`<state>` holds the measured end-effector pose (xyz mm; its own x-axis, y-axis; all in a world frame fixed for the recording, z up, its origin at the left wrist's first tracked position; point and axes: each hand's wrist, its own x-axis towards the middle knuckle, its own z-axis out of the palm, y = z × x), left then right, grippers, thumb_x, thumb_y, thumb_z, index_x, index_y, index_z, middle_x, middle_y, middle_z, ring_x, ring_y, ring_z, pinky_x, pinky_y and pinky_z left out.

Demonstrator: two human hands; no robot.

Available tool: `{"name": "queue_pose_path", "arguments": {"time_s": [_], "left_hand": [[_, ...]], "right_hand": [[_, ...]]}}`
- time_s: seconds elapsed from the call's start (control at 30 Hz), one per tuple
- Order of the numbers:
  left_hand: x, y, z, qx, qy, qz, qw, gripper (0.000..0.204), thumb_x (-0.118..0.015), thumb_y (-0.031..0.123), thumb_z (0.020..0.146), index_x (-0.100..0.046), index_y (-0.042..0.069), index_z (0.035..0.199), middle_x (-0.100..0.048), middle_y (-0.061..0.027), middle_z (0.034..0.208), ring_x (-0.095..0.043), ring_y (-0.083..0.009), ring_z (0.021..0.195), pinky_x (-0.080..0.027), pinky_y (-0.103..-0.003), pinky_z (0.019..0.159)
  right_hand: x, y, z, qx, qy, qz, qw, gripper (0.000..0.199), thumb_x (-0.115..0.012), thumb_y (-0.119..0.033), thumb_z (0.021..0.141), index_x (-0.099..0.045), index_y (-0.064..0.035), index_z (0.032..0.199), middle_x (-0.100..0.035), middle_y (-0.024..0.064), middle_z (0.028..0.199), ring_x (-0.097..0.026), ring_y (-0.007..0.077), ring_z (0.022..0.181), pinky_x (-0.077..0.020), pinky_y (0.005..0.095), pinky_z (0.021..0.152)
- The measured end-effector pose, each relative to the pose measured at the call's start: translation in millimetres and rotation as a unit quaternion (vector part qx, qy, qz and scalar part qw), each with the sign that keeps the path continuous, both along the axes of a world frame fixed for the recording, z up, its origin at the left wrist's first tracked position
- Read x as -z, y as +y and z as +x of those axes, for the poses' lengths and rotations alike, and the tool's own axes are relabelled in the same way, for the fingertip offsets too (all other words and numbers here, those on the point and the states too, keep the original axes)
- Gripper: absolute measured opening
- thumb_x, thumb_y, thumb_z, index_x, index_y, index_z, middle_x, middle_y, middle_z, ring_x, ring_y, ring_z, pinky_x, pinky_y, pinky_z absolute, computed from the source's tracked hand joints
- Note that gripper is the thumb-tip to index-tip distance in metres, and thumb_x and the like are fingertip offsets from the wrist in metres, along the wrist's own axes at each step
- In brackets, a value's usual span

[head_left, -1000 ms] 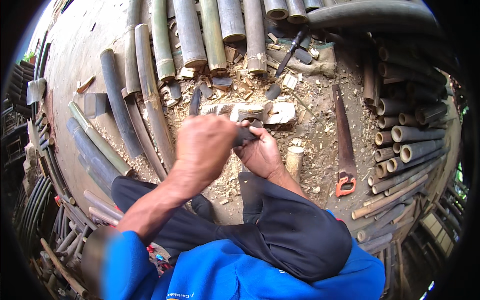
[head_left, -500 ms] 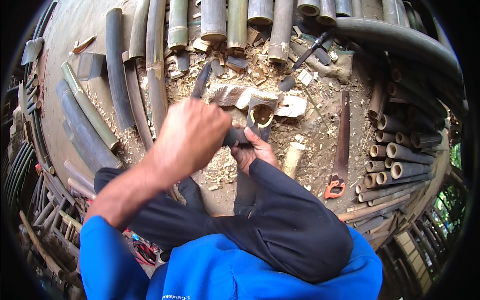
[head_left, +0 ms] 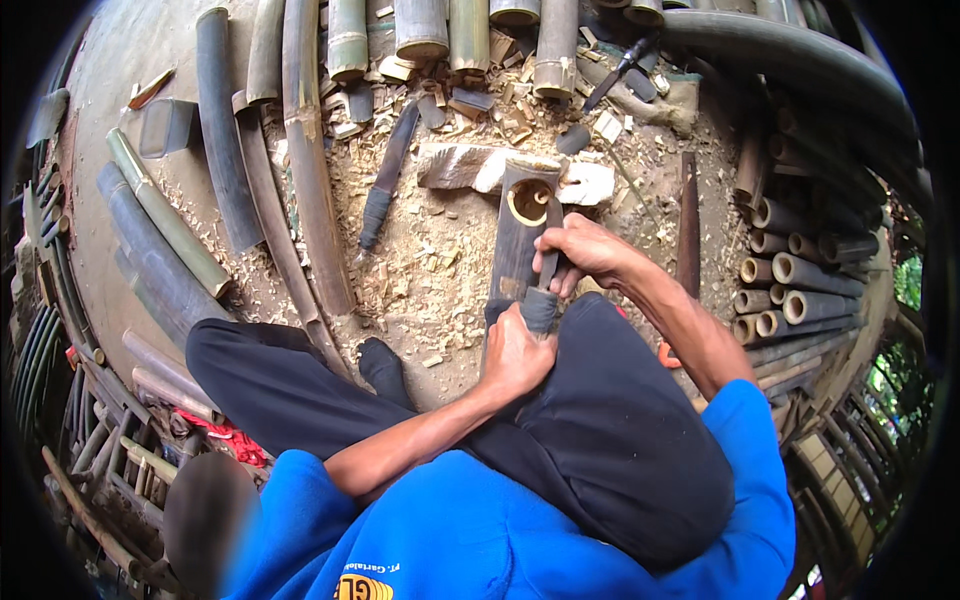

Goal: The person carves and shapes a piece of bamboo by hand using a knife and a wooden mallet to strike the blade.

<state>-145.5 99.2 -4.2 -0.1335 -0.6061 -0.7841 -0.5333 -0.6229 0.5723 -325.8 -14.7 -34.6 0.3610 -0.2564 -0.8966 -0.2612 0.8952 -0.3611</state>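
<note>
A dark bamboo tube (head_left: 513, 250) with an oval hole cut near its far end leans between my knees. A knife lies along its right side, its blade (head_left: 553, 215) beside the hole. My left hand (head_left: 518, 352) is closed around the knife's dark wrapped handle (head_left: 540, 312). My right hand (head_left: 585, 250) has its fingers closed on the blade, just right of the tube. Behind the tube's far end is a pale carved wood block (head_left: 455, 165). A second knife (head_left: 376, 205) with a wrapped handle lies on the shavings to the left.
Long bamboo pieces (head_left: 228, 130) lie to the left, near a clear plastic container (head_left: 168, 128). Cut tubes (head_left: 420, 35) line the far side, with another knife (head_left: 620, 72) there. A saw (head_left: 689, 225) lies right, partly behind my right forearm. Stacked bamboo (head_left: 805, 272) stands beyond it.
My left hand has moved from above the second knife to the wrapped handle near my lap. My right hand has shifted right and up onto the blade. The second knife now shows fully.
</note>
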Motion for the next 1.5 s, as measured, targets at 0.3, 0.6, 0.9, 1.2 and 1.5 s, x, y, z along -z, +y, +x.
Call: {"name": "queue_pose_path", "arguments": {"time_s": [0.3,0.6,0.9,1.2,1.5], "left_hand": [[-2.4,-76.5,109.6,0.086,-0.056,-0.005,0.995,0.044,-0.093,0.018,0.066,-0.076,-0.001,0.102,-0.074,-0.0081,0.083,-0.068,-0.0149,0.074,-0.056,-0.035,0.075],[-107.4,-205.6,6.3,0.559,-0.277,-0.391,0.677,0.007,-0.068,0.0,0.08,-0.072,0.004,0.077,-0.069,-0.0145,0.066,-0.072,-0.0287,0.065,-0.056,-0.04,0.065],[-46.8,-138.6,105.4,0.233,-0.155,-0.106,0.954,0.052,-0.091,0.023,0.063,-0.077,-0.001,0.107,-0.077,-0.0247,0.091,-0.077,-0.0316,0.084,-0.06,-0.044,0.081],[-106.9,-193.2,1.1,0.537,-0.3,-0.401,0.679,0.009,-0.073,0.009,0.081,-0.071,0.007,0.073,-0.07,-0.0113,0.069,-0.074,-0.0267,0.069,-0.058,-0.041,0.064],[-95.0,-125.3,50.5,0.682,0.042,-0.227,0.694,0.031,-0.079,0.023,0.078,-0.068,0.0,0.095,-0.075,-0.0236,0.1,-0.076,-0.0355,0.084,-0.062,-0.046,0.075]], "right_hand": [[3.8,25.4,79.2,0.299,-0.105,-0.076,0.945,0.031,-0.055,-0.02,0.102,-0.067,0.0078,0.098,-0.068,0.0158,0.081,-0.068,0.0194,0.069,-0.0631,0.0347,0.063],[7.9,26.4,96.8,0.639,-0.387,0.037,0.663,0.025,-0.049,-0.031,0.106,-0.063,-0.0139,0.117,-0.07,0.0066,0.115,-0.066,0.0199,0.106,-0.0527,0.0455,0.1],[-2.5,23.3,99.3,0.401,-0.138,-0.068,0.903,0.028,-0.054,-0.026,0.102,-0.065,-0.0016,0.11,-0.067,0.0134,0.107,-0.07,0.023,0.08,-0.0619,0.0365,0.062],[1.0,24.7,97.3,0.631,-0.378,0.016,0.677,0.032,-0.046,-0.03,0.105,-0.059,-0.0098,0.126,-0.066,0.009,0.124,-0.061,0.0291,0.123,-0.0463,0.0529,0.109],[20.9,121.3,86.3,0.395,-0.195,-0.129,0.888,0.031,-0.061,-0.028,0.103,-0.061,-0.0108,0.128,-0.066,0.0116,0.121,-0.065,0.0232,0.114,-0.0512,0.0483,0.099]]}}
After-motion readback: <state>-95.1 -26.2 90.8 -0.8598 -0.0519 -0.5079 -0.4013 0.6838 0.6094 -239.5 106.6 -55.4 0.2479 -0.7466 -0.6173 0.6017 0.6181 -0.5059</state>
